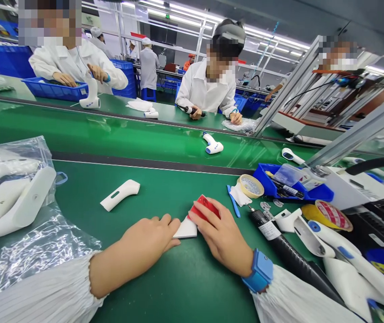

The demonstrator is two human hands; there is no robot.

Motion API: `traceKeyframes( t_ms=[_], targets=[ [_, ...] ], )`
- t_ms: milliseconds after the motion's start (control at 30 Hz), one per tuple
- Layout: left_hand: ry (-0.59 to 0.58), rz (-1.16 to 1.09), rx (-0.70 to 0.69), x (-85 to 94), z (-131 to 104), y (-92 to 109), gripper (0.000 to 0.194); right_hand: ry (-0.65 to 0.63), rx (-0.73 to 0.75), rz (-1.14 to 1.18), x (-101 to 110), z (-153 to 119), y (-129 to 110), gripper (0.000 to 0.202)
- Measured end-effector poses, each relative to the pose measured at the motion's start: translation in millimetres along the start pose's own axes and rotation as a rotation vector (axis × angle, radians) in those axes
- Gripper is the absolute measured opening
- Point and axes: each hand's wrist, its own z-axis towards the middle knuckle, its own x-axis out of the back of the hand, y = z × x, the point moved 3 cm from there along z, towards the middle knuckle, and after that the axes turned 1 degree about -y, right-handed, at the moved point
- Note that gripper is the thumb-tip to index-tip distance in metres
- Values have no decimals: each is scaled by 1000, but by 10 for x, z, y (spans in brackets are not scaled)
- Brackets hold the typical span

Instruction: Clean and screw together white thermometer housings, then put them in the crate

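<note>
On the green table, a white plastic piece [185, 229] lies between my two hands. My left hand [146, 240] is closed on its left end, with the fingers pressed together. A small red block [204, 209] is in my right hand [223, 233], whose fingers lie over it at the upper right of the white piece. Part of the white piece is hidden by my fingers. A white curved handle shell [120, 194] rests farther left on the table.
Clear bags with white shells [26, 204] lie left. At right are a blue tray [316, 194], a round container [250, 185], a blue tool [233, 201], a black screwdriver [269, 228] and white housings [313, 235]. A white device [213, 144] lies beyond; people sit opposite.
</note>
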Motion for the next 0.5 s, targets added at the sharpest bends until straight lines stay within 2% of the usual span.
traceKeyframes(
  t_ms=[167, 333, 500],
  targets=[
    [-9, -3, -4, 1, 4, 2, 26, -12, 50, 22, -3, -5, -3, 37],
    [-10, 7, 17, 1, 9, 4, 26, -1, 16, -4, 3, -9, 19, 36],
    [-11, 3, 11, 2, 12, 15, 26, -13, 51, 19, -8, -16, 17, 37]
  ],
)
